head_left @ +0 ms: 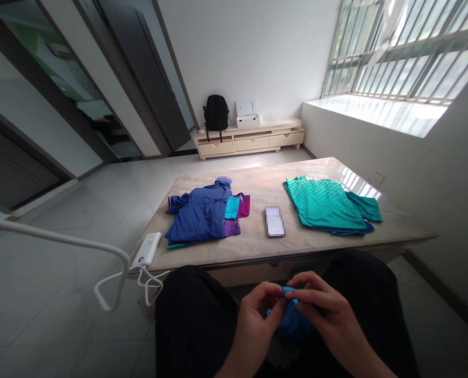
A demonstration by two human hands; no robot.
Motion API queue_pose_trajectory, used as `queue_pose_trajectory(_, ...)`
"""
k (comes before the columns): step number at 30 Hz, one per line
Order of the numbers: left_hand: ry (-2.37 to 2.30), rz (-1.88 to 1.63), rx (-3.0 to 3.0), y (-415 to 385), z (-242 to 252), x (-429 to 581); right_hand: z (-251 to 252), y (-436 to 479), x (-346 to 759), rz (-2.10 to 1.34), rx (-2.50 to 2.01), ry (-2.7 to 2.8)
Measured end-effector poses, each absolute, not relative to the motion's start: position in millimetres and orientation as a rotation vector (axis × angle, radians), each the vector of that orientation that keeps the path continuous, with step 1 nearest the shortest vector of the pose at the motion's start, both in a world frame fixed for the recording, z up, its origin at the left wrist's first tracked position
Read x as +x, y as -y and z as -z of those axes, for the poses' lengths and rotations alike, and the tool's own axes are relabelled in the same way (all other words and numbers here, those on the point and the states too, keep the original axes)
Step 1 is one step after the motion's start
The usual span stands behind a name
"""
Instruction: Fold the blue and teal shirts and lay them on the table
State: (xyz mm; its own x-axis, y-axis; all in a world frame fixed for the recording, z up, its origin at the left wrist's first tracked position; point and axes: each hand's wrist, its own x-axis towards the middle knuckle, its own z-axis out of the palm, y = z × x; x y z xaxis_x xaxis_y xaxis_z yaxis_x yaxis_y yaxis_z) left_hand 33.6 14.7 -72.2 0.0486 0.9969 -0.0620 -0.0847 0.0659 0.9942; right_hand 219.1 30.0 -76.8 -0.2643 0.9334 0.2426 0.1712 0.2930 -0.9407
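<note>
Daylight falls across a marble-patterned table (257, 181). Just on its near side, the left hand (259, 310) and right hand (326, 304) are nearly closed, fingertips pinching blue cloth (294, 323) between them. Good handling probably means light, even pinches, with the edge unrolled. Bright blue, it hangs bunched, its cut hidden.

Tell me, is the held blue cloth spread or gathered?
Gathered: left hand and right hand pinch the blue cloth, the rest bunched below.
</note>
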Motion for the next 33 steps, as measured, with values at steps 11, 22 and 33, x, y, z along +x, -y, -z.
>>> queue_pose_trajectory(11, -1.168, -1.113, 1.3, -13, 68, 30, 74, -31, 216, -1.148, -0.89, 1.573)
queue_pose_trajectory(22, -1.193, -1.244, 1.546, -8, 62, 32, 83, -27, 207, -1.338, -0.959, 1.234)
queue_pose_trajectory(33, -1.159, -1.272, 1.664, -11, 61, 31, 77, -32, 212, -1.309, -0.967, 1.23)
